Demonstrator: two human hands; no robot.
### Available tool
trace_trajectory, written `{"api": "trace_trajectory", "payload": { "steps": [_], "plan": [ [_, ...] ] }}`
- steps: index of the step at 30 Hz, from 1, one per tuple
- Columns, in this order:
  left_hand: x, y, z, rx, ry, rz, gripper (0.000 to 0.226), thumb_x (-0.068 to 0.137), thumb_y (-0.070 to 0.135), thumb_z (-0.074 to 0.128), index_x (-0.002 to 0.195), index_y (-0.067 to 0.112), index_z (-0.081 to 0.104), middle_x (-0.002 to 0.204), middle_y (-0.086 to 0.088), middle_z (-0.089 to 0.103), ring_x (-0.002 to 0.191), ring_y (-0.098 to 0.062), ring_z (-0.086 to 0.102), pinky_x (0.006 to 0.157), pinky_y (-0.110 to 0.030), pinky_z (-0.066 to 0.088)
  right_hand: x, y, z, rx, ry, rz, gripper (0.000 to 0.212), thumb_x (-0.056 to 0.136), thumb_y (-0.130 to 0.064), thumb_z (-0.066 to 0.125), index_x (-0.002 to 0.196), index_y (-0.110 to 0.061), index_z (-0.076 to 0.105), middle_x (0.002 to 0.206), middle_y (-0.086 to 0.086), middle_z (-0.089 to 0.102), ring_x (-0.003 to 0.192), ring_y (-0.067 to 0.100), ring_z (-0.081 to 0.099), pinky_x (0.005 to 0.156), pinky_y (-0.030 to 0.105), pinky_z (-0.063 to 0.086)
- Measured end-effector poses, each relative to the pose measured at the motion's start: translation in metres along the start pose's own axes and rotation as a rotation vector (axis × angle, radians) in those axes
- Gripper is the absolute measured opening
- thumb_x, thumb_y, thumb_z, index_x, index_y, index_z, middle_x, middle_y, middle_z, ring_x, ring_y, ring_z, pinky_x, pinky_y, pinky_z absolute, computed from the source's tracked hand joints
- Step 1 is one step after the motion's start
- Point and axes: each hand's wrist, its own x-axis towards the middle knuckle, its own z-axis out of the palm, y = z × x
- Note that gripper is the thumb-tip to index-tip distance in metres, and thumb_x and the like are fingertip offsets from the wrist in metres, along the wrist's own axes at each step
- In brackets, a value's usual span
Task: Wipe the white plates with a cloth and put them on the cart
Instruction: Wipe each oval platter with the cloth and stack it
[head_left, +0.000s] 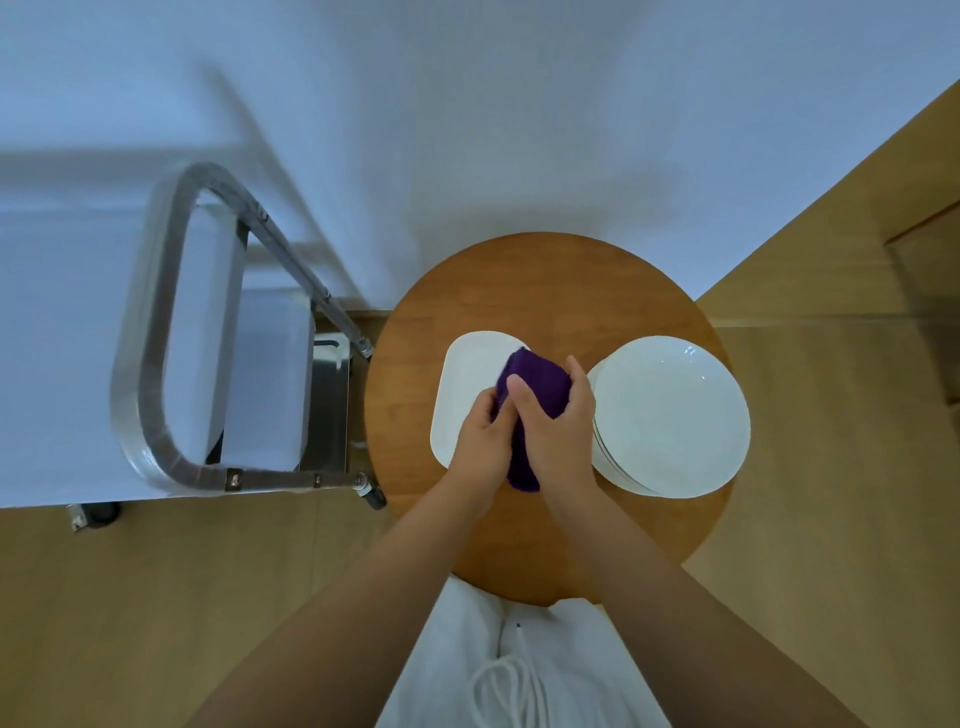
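A purple cloth (535, 387) is bunched between both hands above the middle of a round wooden table (545, 280). My left hand (480, 439) grips its lower left side, and my right hand (558, 421) wraps over its right side. Under the hands, a white squarish plate (465, 379) lies on the table's left half, partly hidden. On the right stands a stack of round white plates (672, 415). The metal cart (156, 322) stands left of the table, its top shelf white.
The cart's steel handle loop (171, 447) and a caster (373, 496) come close to the table's left edge. A white wall runs behind. Wooden floor surrounds the table. My white trousers (519, 665) touch the table's near edge.
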Motion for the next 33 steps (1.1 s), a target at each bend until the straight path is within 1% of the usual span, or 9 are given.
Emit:
{"api": "trace_trajectory", "payload": {
  "steps": [3, 10, 13, 16, 19, 21, 23, 27, 33],
  "plan": [
    [0.002, -0.007, -0.007, 0.004, -0.254, -0.107, 0.021, 0.101, 0.029, 0.042, 0.12, 0.029, 0.052, 0.119, 0.007, 0.061, 0.112, -0.014, 0.058, 0.083, -0.024, 0.053, 0.007, 0.009, -0.007, 0.086, -0.006, 0.082, 0.078, 0.079, -0.047, 0.067, 0.143, -0.032, 0.024, 0.139, -0.006, 0.041, 0.118, 0.014, 0.046, 0.074, 0.014, 0.047],
    [0.024, -0.022, -0.03, 0.129, -0.389, -0.196, 0.029, 0.099, 0.024, 0.049, 0.126, 0.034, 0.049, 0.124, 0.012, 0.058, 0.114, -0.011, 0.054, 0.087, -0.026, 0.047, 0.018, 0.021, -0.006, -0.047, 0.017, -0.072, 0.057, 0.073, -0.034, 0.076, 0.116, -0.032, 0.038, 0.112, -0.012, 0.047, 0.103, 0.014, 0.051, 0.058, 0.007, 0.047],
    [0.038, -0.042, -0.047, 0.241, -0.137, -0.144, 0.029, 0.097, 0.03, 0.052, 0.126, 0.034, 0.051, 0.13, 0.009, 0.053, 0.118, -0.012, 0.051, 0.087, -0.026, 0.043, 0.022, 0.031, -0.006, -0.212, -0.014, -0.17, 0.062, 0.072, -0.034, 0.078, 0.122, -0.027, 0.043, 0.113, -0.013, 0.045, 0.103, 0.01, 0.046, 0.06, 0.004, 0.042],
    [0.068, -0.064, -0.07, 0.556, 0.213, -0.101, 0.045, 0.096, 0.034, 0.053, 0.139, 0.024, 0.043, 0.144, -0.001, 0.043, 0.129, -0.021, 0.044, 0.101, -0.036, 0.041, 0.026, 0.045, -0.001, -0.311, -0.075, -0.225, 0.066, 0.071, -0.033, 0.079, 0.125, -0.021, 0.045, 0.12, -0.005, 0.049, 0.106, 0.01, 0.044, 0.058, 0.0, 0.04],
    [0.091, -0.081, -0.084, 0.896, 0.314, -0.133, 0.058, 0.095, 0.042, 0.05, 0.145, 0.018, 0.034, 0.15, -0.008, 0.036, 0.137, -0.03, 0.035, 0.11, -0.047, 0.032, 0.03, 0.054, 0.006, -0.379, -0.118, -0.242, 0.067, 0.071, -0.033, 0.079, 0.127, -0.018, 0.045, 0.125, 0.0, 0.05, 0.111, 0.013, 0.045, 0.062, 0.001, 0.041],
    [0.102, -0.089, -0.086, 0.907, 0.264, -0.162, 0.058, 0.094, 0.043, 0.051, 0.143, 0.015, 0.036, 0.146, -0.011, 0.04, 0.133, -0.031, 0.041, 0.105, -0.044, 0.038, 0.033, 0.058, 0.011, -0.415, -0.136, -0.246, 0.068, 0.072, -0.032, 0.079, 0.128, -0.017, 0.044, 0.127, 0.002, 0.049, 0.113, 0.015, 0.045, 0.065, 0.002, 0.04],
    [0.11, -0.094, -0.085, 0.791, 0.196, -0.172, 0.046, 0.094, 0.04, 0.054, 0.131, 0.013, 0.046, 0.129, -0.009, 0.055, 0.112, -0.026, 0.056, 0.089, -0.037, 0.049, 0.035, 0.061, 0.015, -0.44, -0.149, -0.258, 0.069, 0.071, -0.031, 0.08, 0.128, -0.017, 0.044, 0.128, 0.002, 0.048, 0.114, 0.015, 0.044, 0.065, 0.002, 0.04],
    [0.117, -0.094, -0.089, 0.797, 0.169, -0.112, 0.024, 0.094, 0.038, 0.055, 0.103, 0.016, 0.057, 0.097, -0.002, 0.06, 0.081, -0.016, 0.057, 0.068, -0.026, 0.045, 0.038, 0.065, 0.019, -0.459, -0.152, -0.258, 0.069, 0.071, -0.031, 0.08, 0.129, -0.017, 0.044, 0.128, 0.002, 0.047, 0.112, 0.013, 0.043, 0.063, 0.001, 0.039],
    [0.113, -0.083, -0.098, 0.799, 0.18, 0.006, 0.027, 0.099, 0.03, 0.047, 0.1, 0.011, 0.066, 0.091, -0.003, 0.065, 0.077, -0.017, 0.06, 0.066, -0.024, 0.05, 0.033, 0.066, 0.018, -0.45, -0.153, -0.237, 0.069, 0.071, -0.031, 0.079, 0.129, -0.017, 0.044, 0.129, 0.002, 0.048, 0.111, 0.011, 0.043, 0.062, 0.001, 0.039]
  ]
}}
